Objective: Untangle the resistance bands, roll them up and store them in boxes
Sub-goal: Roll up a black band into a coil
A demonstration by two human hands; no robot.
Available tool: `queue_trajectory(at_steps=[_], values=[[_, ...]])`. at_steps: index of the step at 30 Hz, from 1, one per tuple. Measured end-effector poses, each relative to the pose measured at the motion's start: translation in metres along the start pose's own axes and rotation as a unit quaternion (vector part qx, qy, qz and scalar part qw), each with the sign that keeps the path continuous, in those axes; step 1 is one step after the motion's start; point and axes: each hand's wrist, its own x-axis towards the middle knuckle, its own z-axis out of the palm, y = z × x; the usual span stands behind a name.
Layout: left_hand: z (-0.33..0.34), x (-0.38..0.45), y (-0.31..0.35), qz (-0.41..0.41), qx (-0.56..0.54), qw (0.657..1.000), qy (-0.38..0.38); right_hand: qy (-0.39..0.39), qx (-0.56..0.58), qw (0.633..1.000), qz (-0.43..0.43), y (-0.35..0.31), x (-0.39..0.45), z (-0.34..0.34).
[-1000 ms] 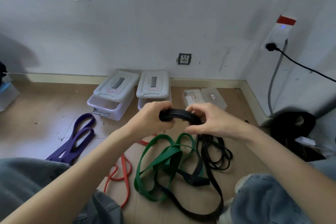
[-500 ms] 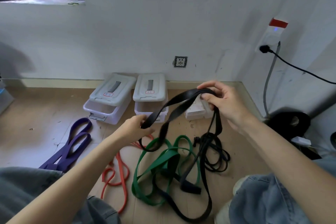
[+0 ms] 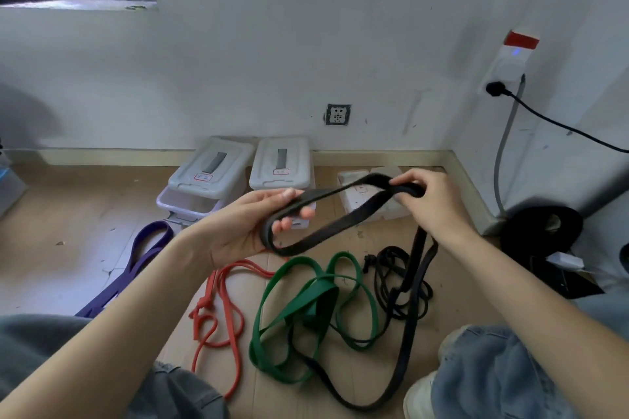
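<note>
A purple band [image 3: 136, 265] lies flat on the wooden floor [image 3: 61, 214] at the far left, near the person's left knee. Just right of it the left forearm reaches forward and up from the lower left corner, wrist turned so the palm faces inward. The left hand [image 3: 245, 224] has its fingers loosely curled around one end of the black band [image 3: 326, 211], the thumb lying along the top of the strap and the fingertips showing through the loop below it. Behind this hand stand two lidded white boxes [image 3: 279, 167] against the wall; the left one has its drawer pulled partly out. Below the hand an orange band [image 3: 218, 309] lies in loose coils on the floor, and beside it a green band [image 3: 306, 303] lies in tangled loops, with black strap running through it.

The black band spans between both hands as a raised doubled loop, held above the floor. Its other end sits in the right hand [image 3: 425, 204], whose fingers are curled tightly over the strap, pinching it against the thumb, knuckles up. From that hand the rest of the black band hangs down to the floor and sweeps around under the green one. The right forearm comes in from the lower right corner, above a denim-clad knee.
</note>
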Motion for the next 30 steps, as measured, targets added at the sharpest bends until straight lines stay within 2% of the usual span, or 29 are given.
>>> queue_trajectory(at_steps=[2, 4, 5, 6, 7, 8, 9, 12, 14, 16, 18, 20, 21, 23, 25, 26, 28, 29, 30], values=[[-0.004, 0.001, -0.001, -0.012, 0.095, 0.995, 0.006, 0.017, 0.049, 0.999, 0.007, 0.0, 0.001, -0.002], [-0.01, 0.006, -0.008, 0.005, 0.252, 0.963, 0.091, 0.016, 0.077, 0.997, 0.011, 0.0, 0.0, -0.002], [-0.014, 0.01, -0.013, 0.024, 0.352, 0.923, 0.155, 0.015, 0.084, 0.996, 0.009, 0.0, -0.001, -0.002], [-0.018, 0.013, -0.017, 0.039, 0.445, 0.868, 0.217, 0.014, 0.09, 0.996, 0.007, -0.001, -0.001, -0.002], [-0.023, 0.016, -0.021, 0.047, 0.51, 0.815, 0.27, 0.015, 0.093, 0.996, 0.004, -0.001, -0.002, -0.002], [-0.027, 0.018, -0.022, 0.05, 0.529, 0.788, 0.31, 0.018, 0.092, 0.996, 0.0, -0.001, -0.002, -0.002], [-0.031, 0.019, -0.024, 0.054, 0.498, 0.797, 0.337, 0.019, 0.083, 0.996, -0.004, -0.001, -0.002, -0.003], [-0.028, 0.02, -0.018, 0.085, 0.221, 0.909, 0.342, 0.001, 0.059, 0.998, -0.012, -0.002, -0.003, -0.002], [-0.022, 0.018, -0.011, 0.108, 0.053, 0.956, 0.269, -0.019, 0.045, 0.999, -0.011, -0.002, -0.003, 0.0], [-0.018, 0.014, -0.002, 0.101, -0.063, 0.982, 0.147, -0.027, 0.033, 0.999, -0.007, -0.002, -0.004, 0.003], [-0.015, 0.01, 0.004, 0.062, -0.035, 0.996, 0.045, -0.025, 0.034, 0.999, 0.002, -0.002, -0.004, 0.003], [-0.015, 0.008, 0.002, -0.004, 0.072, 0.997, -0.006, -0.025, 0.054, 0.998, 0.01, -0.002, -0.003, 0.001], [-0.014, 0.008, -0.001, -0.048, 0.125, 0.991, 0.001, -0.023, 0.066, 0.997, 0.013, -0.002, -0.004, -0.001], [-0.013, 0.012, -0.01, -0.114, 0.24, 0.961, 0.072, -0.028, 0.088, 0.996, 0.004, -0.005, -0.005, -0.003], [-0.012, 0.016, -0.019, -0.114, 0.332, 0.92, 0.175, -0.058, 0.096, 0.994, -0.018, -0.01, -0.008, -0.003], [-0.013, 0.018, -0.021, -0.101, 0.333, 0.914, 0.211, -0.075, 0.105, 0.991, -0.026, -0.012, -0.01, -0.003], [-0.012, 0.018, -0.02, -0.08, 0.265, 0.936, 0.217, -0.1, 0.154, 0.982, -0.035, -0.018, -0.013, -0.002], [-0.01, 0.018, -0.019, -0.068, 0.273, 0.937, 0.206, -0.108, 0.179, 0.977, -0.036, -0.02, -0.014, -0.002], [-0.007, 0.017, -0.017, -0.049, 0.336, 0.92, 0.197, -0.116, 0.193, 0.974, -0.038, -0.023, -0.014, -0.002]])
